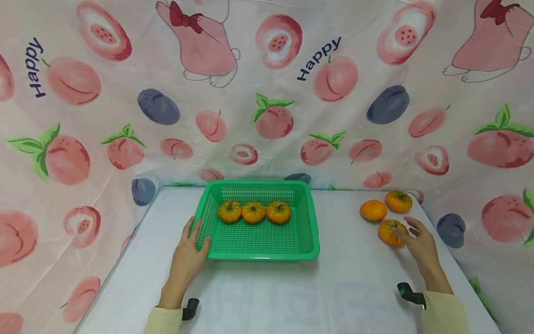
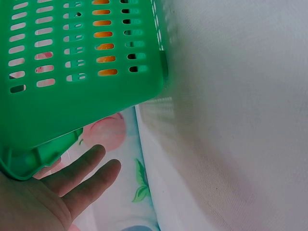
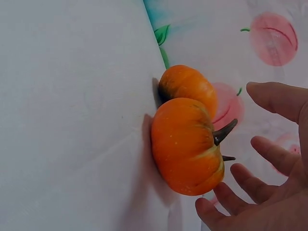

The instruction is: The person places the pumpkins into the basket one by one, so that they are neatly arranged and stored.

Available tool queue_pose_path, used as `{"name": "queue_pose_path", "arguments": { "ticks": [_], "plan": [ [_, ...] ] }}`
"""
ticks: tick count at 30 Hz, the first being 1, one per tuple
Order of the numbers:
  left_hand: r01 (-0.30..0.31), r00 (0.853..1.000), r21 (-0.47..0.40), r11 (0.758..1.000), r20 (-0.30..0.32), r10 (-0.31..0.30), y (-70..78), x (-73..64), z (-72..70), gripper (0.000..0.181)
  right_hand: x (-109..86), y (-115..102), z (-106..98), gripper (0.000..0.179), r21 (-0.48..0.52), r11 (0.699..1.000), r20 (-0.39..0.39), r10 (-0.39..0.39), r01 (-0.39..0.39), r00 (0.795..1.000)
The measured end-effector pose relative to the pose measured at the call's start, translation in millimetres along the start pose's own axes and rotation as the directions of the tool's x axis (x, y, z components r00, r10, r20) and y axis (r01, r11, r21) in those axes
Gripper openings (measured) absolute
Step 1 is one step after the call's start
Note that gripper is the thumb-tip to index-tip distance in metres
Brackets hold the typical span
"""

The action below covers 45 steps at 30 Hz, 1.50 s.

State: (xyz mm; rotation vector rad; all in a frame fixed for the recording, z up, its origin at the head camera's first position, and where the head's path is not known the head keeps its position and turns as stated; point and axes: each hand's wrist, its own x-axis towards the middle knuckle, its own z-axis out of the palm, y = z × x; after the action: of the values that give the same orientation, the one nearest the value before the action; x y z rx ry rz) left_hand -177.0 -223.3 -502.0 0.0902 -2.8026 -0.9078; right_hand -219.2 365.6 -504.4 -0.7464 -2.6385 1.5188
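A green plastic basket (image 1: 263, 256) stands on the white table, with three small orange pumpkins (image 1: 253, 212) in a row inside it. My left hand (image 1: 189, 255) is at its left rim, fingers extended; in the left wrist view two straight fingers (image 2: 94, 185) reach past the rim. Off to the right, three more pumpkins lie grouped on the table. Over the nearest pumpkin (image 1: 389, 232) of that group hovers my right hand (image 1: 421, 243), fingers spread and gripping nothing. The right wrist view shows fingertips close beside a stemmed pumpkin (image 3: 185, 149); contact cannot be told.
Behind the nearest pumpkin lie another pumpkin (image 1: 373, 210) and a third pumpkin (image 1: 398, 201), by the table's far right corner. A fruit-patterned cloth (image 1: 250, 93) hangs around the table's back and sides. White table surface (image 1: 342, 269) lies between basket and group.
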Motion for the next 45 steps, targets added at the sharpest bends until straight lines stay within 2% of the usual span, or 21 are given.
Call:
{"name": "queue_pose_path", "arguments": {
  "ticks": [11, 17, 23, 36, 45],
  "plan": [
    [-0.003, 1.000, -0.004, 1.000, -0.003, 0.003, 1.3, 0.9, -0.8, 0.068, 12.8, 9, 6, 0.084, 0.056, 0.998, 0.003, 0.019, -0.019, 1.000],
    [0.000, 1.000, -0.011, 1.000, 0.005, 0.000, 1.7, 0.4, -0.8, 0.068, 13.1, 8, 7, 0.078, 0.014, 0.999, 0.028, 0.034, -0.035, 0.999],
    [0.000, 1.000, -0.015, 1.000, 0.005, 0.000, 1.4, -0.1, -0.3, 0.068, 13.3, 8, 7, 0.080, -0.011, 0.999, 0.068, 0.053, -0.052, 0.996],
    [0.000, 1.000, -0.025, 1.000, 0.001, 0.000, 1.8, -0.8, -0.1, 0.068, 19.0, 13, 9, 0.078, -0.042, 0.998, 0.064, 0.047, -0.045, 0.997],
    [0.005, 1.000, -0.016, 1.000, -0.004, -0.005, 1.5, -1.1, 0.1, 0.068, 18.1, 13, 11, 0.081, -0.021, 0.997, 0.044, 0.070, -0.069, 0.997]
  ]
}}
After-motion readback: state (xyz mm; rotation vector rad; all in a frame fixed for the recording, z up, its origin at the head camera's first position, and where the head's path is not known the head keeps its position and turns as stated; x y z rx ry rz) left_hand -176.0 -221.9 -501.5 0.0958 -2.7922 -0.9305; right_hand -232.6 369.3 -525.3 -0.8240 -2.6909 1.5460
